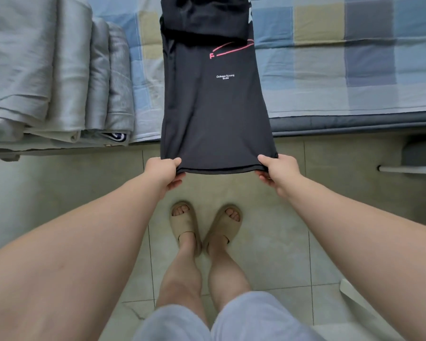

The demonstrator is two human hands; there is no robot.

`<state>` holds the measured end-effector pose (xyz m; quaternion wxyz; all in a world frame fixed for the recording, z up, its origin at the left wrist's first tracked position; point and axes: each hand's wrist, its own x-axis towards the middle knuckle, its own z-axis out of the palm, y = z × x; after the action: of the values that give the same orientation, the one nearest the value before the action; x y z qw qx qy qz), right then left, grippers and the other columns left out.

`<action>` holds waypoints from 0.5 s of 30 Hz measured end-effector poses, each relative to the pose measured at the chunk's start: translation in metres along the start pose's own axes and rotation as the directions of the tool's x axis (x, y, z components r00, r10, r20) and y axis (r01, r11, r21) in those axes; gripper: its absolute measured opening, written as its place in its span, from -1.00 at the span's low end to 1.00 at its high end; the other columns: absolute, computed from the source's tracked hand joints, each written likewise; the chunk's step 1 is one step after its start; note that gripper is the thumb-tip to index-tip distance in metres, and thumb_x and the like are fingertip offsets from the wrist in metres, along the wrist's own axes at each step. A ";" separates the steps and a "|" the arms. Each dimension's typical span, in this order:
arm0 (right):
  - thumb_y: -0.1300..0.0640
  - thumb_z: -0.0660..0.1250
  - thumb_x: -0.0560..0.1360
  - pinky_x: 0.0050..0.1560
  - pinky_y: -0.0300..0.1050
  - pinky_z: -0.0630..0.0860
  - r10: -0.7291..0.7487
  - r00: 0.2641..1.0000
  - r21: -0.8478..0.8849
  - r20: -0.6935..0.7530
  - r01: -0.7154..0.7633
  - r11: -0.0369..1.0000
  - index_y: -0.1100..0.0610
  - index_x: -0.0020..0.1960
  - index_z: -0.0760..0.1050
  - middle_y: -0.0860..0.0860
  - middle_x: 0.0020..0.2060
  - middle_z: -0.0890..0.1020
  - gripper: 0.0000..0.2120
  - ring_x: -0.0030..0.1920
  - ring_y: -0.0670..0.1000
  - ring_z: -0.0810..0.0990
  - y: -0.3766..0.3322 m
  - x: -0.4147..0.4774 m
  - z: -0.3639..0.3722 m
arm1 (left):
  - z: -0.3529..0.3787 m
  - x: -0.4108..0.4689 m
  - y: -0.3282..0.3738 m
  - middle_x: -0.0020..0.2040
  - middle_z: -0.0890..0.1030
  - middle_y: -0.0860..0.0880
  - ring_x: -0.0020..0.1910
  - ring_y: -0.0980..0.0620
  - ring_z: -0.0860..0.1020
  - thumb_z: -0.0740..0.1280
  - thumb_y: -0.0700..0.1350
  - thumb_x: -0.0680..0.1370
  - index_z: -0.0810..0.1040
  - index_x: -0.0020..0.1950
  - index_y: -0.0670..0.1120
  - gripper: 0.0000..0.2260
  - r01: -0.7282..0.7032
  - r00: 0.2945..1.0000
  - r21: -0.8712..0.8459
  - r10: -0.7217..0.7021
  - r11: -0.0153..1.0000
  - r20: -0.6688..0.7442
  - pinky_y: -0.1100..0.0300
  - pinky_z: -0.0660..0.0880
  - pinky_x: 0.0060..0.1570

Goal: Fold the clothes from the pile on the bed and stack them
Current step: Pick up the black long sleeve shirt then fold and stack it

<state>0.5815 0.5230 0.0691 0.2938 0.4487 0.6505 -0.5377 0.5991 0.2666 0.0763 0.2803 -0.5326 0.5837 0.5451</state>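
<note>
Starting leftmost, folded grey cloths lie on the bed. Right of them the left hand pinches the shirt's near-left corner, thumb on top and fingers curled beneath. The shirt's long axis runs straight away from both hands, with its far end on the bed and its near hem held out over the floor. The right hand pinches the near-right corner likewise. Both arms reach forward, level — neither nearer — so the hem would likely carry forward over the far end.

Checked bed — grey folded stack left; black shirt across its edge.
</note>
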 end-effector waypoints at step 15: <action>0.11 0.31 0.62 -0.30 -0.19 0.54 -0.178 0.983 0.146 -0.035 0.181 0.973 0.10 -0.03 0.49 0.05 -0.21 0.64 -0.92 -0.30 -0.02 0.62 -0.253 -0.023 0.006 | 0.012 -0.037 0.234 -0.29 0.63 0.03 -0.30 0.10 0.62 0.23 -0.06 0.62 0.53 0.12 -0.04 -0.86 0.012 0.987 -0.351 0.046 0.936 0.157 0.14 0.49 -0.24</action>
<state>0.3626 0.5061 0.1981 0.2029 0.4145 0.6498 -0.6040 0.3897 0.2520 0.1862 0.2228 -0.5226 0.4572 0.6842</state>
